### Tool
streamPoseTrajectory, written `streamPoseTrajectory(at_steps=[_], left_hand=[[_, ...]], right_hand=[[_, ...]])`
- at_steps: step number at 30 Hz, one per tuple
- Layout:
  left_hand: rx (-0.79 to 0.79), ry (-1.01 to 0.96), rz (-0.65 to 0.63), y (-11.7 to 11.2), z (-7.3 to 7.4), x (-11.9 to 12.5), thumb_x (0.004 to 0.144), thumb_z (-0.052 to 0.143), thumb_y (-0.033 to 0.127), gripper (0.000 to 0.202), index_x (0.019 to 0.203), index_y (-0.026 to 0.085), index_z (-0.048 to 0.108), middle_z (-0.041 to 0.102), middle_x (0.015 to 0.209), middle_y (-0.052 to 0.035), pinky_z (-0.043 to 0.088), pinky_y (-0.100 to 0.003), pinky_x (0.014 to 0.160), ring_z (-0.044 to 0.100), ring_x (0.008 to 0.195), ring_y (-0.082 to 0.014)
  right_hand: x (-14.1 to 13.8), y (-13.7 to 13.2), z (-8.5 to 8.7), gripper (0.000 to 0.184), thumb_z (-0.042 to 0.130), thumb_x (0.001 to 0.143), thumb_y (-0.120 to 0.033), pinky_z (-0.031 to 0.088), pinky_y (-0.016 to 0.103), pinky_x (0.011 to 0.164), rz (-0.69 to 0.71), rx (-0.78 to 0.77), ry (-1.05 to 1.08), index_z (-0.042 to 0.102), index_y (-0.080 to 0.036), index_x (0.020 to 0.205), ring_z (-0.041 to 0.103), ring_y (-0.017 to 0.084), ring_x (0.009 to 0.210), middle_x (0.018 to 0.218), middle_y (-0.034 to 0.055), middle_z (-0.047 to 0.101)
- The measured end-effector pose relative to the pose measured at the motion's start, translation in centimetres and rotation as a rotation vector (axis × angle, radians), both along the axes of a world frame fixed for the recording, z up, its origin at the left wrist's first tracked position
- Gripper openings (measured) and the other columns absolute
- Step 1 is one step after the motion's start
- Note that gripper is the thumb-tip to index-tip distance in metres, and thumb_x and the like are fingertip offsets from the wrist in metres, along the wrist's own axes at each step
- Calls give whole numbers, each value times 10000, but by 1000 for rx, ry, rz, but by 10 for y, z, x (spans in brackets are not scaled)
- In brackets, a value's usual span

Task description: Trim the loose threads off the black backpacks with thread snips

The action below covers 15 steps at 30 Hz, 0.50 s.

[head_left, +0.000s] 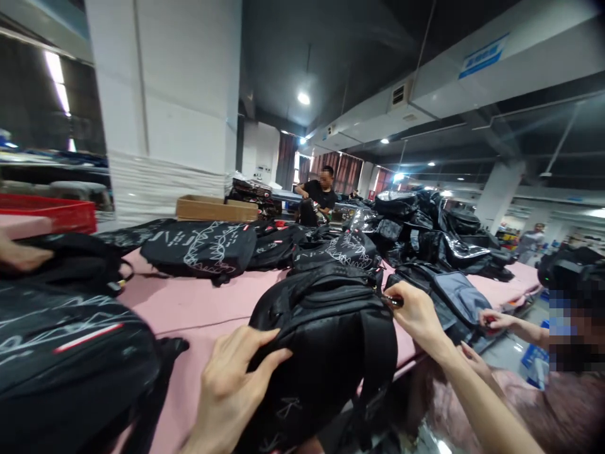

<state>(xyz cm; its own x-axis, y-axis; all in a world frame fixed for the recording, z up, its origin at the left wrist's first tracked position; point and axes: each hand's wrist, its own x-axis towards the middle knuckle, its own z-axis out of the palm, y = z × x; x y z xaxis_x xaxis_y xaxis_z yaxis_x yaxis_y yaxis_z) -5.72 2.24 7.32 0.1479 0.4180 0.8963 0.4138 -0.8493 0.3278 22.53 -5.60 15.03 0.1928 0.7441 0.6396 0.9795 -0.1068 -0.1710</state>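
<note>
A black backpack [326,353] lies in front of me on the pink-covered table, with a strap hanging down its right side. My left hand [241,378] grips its left edge, the thumb and forefinger pressed on the black fabric. By the bag's upper right side, my right hand [418,315] is closed around a small dark, shiny metal tool [392,301]. Most of that tool is hidden by the fingers, so its exact kind does not show. The tool's tip is close to the bag's edge; whether it touches cannot be made out.
Black backpacks with white print [203,249] lie along the pink table [212,309]; another backpack [70,353] is near left. Bags in plastic [425,221] are piled at right. A co-worker's hand [494,320] works beside a grey-and-black bag [449,296]. Another hand [23,252] enters at left.
</note>
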Motion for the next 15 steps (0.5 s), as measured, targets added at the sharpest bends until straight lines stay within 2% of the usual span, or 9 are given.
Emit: streamPoseTrajectory(at_steps=[3,6,8,11,15], left_hand=[[157,65,51,-9,16,6,836,498,416,250,977,226,578,610,869,-34,419,-327,751,558,829,-201],[370,275,76,-26,35,38,809,521,467,422,1106,170,564,625,964,-75,401,-359,790,544,896,-233],[410,419,122,-35,45,64,768,561,500,503,1110,131,578,629,990,-96,403,-366,749,535,896,-252],[404,515,230,-40,49,88,741,579,525,534,1072,108,607,627,834,-88,381,-346,636,521,773,-241],[442,530,257,-36,48,91,792,538,476,436,1005,106,626,562,688,-57,356,-325,599,493,697,-213]], right_hand=[[0,3,-5,172,494,689,-103,424,247,610,67,13,112,638,-189,727,613,161,674,733,20,672],[-4,4,-5,136,512,712,-143,428,244,595,160,29,194,640,-190,719,612,160,658,722,21,673],[-4,3,-3,142,514,706,-128,423,239,592,198,31,192,640,-193,715,609,156,655,717,15,670],[-4,1,-2,167,511,677,-83,410,229,597,206,2,155,632,-196,700,604,147,653,706,3,663],[-8,11,-2,209,493,638,-37,381,236,598,88,-28,79,615,-198,693,603,157,669,708,5,662]])
